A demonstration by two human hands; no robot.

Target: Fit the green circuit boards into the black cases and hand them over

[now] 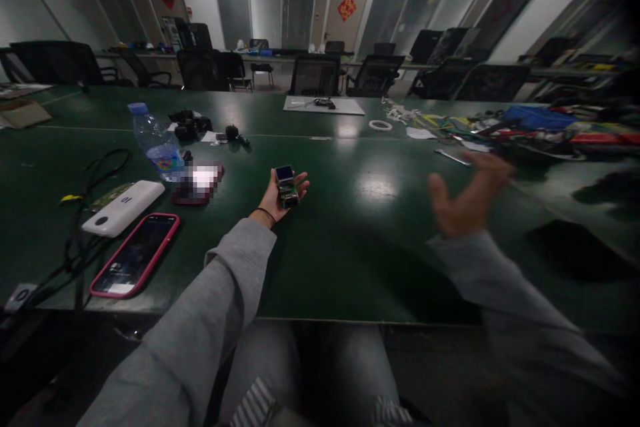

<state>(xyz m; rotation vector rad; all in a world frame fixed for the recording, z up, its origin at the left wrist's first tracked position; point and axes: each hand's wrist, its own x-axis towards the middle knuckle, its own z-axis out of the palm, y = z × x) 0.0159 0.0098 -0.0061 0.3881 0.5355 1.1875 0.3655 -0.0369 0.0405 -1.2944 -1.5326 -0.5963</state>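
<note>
A small green circuit board with a dark little screen (pixel 287 185) rests in my left hand (pixel 273 199), palm up, with the fingers around its far and right sides. A dark band circles that wrist. My right hand (pixel 465 197) is raised over the right part of the green table (pixel 325 267), blurred by motion. Its thumb stands apart from the fingers, and nothing shows in it. A wrench (pixel 453 158) lies on the table just beyond my right hand.
To the left are a pink-cased phone (pixel 137 257), a white power bank (pixel 125 208), another phone (pixel 193 195), a bottle (pixel 157 143) and black cables (pixel 80 233). Tangled wires and a blue item (pixel 537 118) lie at the far right. A white board (pixel 345 107) sits farther back.
</note>
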